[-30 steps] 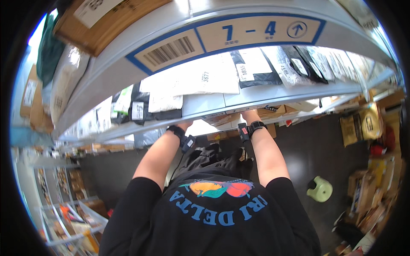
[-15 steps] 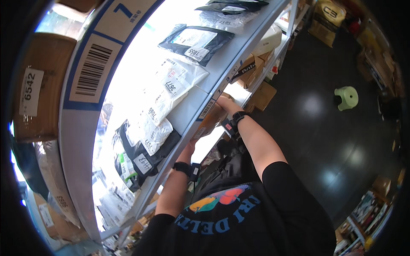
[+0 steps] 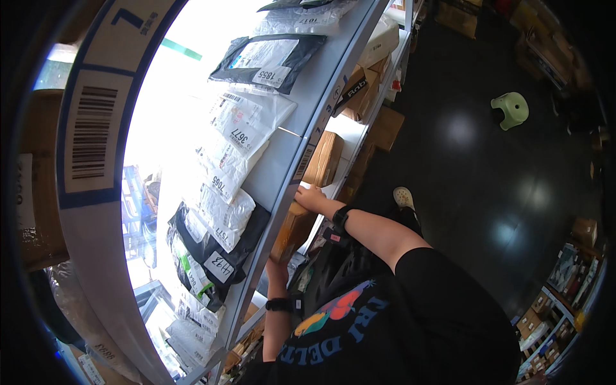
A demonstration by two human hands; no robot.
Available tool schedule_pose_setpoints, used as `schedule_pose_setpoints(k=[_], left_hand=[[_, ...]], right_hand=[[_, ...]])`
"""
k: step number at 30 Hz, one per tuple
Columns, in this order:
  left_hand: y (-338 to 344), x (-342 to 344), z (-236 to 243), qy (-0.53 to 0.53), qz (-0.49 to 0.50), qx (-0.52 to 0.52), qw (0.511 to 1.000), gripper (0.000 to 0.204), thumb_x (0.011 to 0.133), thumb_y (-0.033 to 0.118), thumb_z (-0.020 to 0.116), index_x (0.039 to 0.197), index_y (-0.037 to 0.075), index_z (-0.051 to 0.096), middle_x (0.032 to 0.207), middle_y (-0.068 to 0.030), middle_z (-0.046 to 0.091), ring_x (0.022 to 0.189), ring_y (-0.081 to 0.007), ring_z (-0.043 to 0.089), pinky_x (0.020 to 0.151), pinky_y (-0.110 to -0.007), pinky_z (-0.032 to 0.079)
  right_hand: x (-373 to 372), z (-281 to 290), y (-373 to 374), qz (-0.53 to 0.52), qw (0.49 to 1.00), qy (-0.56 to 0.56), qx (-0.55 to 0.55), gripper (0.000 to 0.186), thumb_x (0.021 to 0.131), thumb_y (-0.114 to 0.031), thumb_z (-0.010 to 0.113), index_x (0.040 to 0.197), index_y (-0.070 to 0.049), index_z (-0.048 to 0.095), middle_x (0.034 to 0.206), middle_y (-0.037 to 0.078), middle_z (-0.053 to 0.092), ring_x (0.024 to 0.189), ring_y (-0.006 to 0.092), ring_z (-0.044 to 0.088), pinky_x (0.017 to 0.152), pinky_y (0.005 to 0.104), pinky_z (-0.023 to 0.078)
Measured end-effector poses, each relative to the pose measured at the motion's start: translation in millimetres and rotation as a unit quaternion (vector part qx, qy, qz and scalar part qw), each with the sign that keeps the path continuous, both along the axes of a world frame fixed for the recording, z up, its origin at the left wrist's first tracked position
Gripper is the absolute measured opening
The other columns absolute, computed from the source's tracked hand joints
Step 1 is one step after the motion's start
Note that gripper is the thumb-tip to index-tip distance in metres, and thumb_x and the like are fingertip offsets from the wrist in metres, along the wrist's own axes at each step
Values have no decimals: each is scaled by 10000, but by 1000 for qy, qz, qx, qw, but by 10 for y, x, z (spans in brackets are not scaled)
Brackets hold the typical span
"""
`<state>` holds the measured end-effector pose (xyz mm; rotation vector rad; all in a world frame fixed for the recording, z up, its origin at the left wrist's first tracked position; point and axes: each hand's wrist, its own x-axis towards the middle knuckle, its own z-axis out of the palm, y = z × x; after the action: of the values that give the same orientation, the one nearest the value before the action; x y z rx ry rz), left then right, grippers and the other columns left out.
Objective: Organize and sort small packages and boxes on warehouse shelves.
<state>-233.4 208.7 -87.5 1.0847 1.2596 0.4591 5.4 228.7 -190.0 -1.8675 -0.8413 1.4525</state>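
Observation:
A brown cardboard box (image 3: 292,232) is between my two hands, at the front of the shelf level below the parcels. My right hand (image 3: 312,198) grips its far end, the fingertips partly hidden by the upper shelf's edge. At the near end my left hand (image 3: 277,268) holds the box from below; most of its fingers are out of sight behind it. Just beyond my right hand, another cardboard box (image 3: 324,158) stands on the same lower level.
Above, bagged parcels lie along the grey shelf (image 3: 277,163), including a black one (image 3: 269,59) and a white one (image 3: 247,125). A shelf post (image 3: 96,247) rises at left. On the dark floor at right stands a green stool (image 3: 511,110); stocked racks (image 3: 557,308) lie beyond.
Both hands and the box have shifted nearer along the shelf, away from the far end. The other box beyond my right hand has come into view. The whole view has swung somewhat.

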Motion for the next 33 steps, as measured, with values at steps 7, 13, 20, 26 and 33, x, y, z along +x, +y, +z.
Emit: schedule_pose_setpoints(k=[7, 13, 20, 26, 33], left_hand=[[-226, -1046, -545, -83, 74, -101, 989, 633, 983, 549, 329, 1460, 134, 305, 1445, -155, 379, 1301, -386, 411, 1013, -590, 406], [-159, -644, -377, -73, 93, -214, 970, 654, 989, 598, 267, 1462, 149, 319, 1438, -154, 401, 1320, -390, 391, 1028, -604, 387], [-167, -723, -369, -109, 125, -182, 969, 590, 1007, 547, 296, 1444, 154, 342, 1424, -153, 414, 1302, -377, 417, 999, -599, 423], [94, -606, -725, -81, 138, -126, 979, 452, 1017, 385, 389, 1409, 163, 350, 1399, -141, 436, 1245, -387, 467, 938, -603, 463], [231, -664, -853, -80, 135, -143, 977, 466, 943, 219, 479, 1389, 162, 355, 1370, -127, 459, 1213, -368, 491, 919, -574, 479]], right_hand=[[-589, -55, 35, 107, 991, 58, -62, 707, 871, -693, 348, 1479, -331, 348, 1519, 309, 216, 1380, 512, 257, 1132, 526, 241], [-695, -923, -166, 107, 992, 30, -57, 629, 898, -630, 347, 1464, -357, 350, 1501, 281, 282, 1384, 498, 231, 1135, 515, 231], [-897, -611, -122, -44, 991, 106, -69, 648, 895, -552, 334, 1445, -222, 424, 1503, 244, 326, 1407, 400, 280, 1163, 437, 200], [-963, -791, 158, -74, 953, 292, 35, 620, 953, -434, 330, 1385, -9, 456, 1427, 173, 471, 1353, 281, 397, 1127, 356, 261], [-838, -473, 75, 7, 973, 216, 86, 665, 969, -430, 368, 1493, -28, 288, 1533, 171, 315, 1444, 282, 242, 1170, 347, 179]])
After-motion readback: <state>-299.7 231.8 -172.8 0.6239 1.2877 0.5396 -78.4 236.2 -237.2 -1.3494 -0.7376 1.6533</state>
